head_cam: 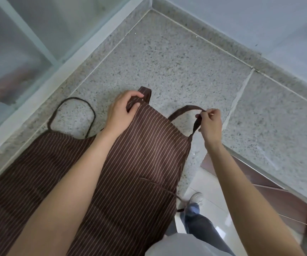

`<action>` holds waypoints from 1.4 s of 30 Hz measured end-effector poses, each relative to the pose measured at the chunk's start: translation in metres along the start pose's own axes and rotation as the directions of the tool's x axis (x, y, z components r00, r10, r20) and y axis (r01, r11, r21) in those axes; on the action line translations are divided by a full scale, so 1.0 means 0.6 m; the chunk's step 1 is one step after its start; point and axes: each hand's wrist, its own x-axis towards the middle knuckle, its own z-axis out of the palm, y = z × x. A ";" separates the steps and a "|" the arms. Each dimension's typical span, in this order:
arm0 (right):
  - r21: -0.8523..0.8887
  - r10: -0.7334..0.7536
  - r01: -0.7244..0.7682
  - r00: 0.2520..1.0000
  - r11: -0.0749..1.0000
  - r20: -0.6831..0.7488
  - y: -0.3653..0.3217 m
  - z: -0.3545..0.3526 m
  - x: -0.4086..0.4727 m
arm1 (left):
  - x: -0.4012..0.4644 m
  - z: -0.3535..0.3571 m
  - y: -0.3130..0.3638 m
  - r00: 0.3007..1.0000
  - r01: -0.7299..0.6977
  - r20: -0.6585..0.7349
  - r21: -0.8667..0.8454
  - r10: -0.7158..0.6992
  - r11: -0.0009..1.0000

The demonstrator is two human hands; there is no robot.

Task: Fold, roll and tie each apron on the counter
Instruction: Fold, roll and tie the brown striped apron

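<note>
A brown apron point(139, 154) with thin pale stripes lies spread on the counter point(167, 61), its lower part hanging over the counter's near edge. Its top hem points toward the inner corner of the counter. A stitched pocket line crosses the cloth near the right edge of the apron. The left hand point(120, 112) rests on the top left corner of the apron, fingers curled around the brown strap point(146, 93) where it joins the hem. The right hand point(209, 124) pinches the other end of the strap loop point(187, 109) between thumb and fingertips, lifting it just above the counter beside the apron's top right corner.

To the left, a second striped apron point(43, 159) of the same cloth lies flat along the counter's left edge, partly under the first one and the left forearm. Its thin dark cord loop point(71, 113) lies on the bare stone.

The counter is speckled grey stone with pale joint lines and a low raised rim along both back edges. A frosted glass window point(15, 43) with a pale frame stands behind the left edge. Below the near edge show a white tiled floor point(204, 183), jeans point(195, 217) and a shoe point(196, 197).
</note>
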 end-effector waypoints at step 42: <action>-0.161 -0.306 0.941 0.254 0.298 0.917 0.224 -0.063 -0.186 | -0.411 0.144 0.080 0.863 0.497 -0.152 0.416 -0.481 0.761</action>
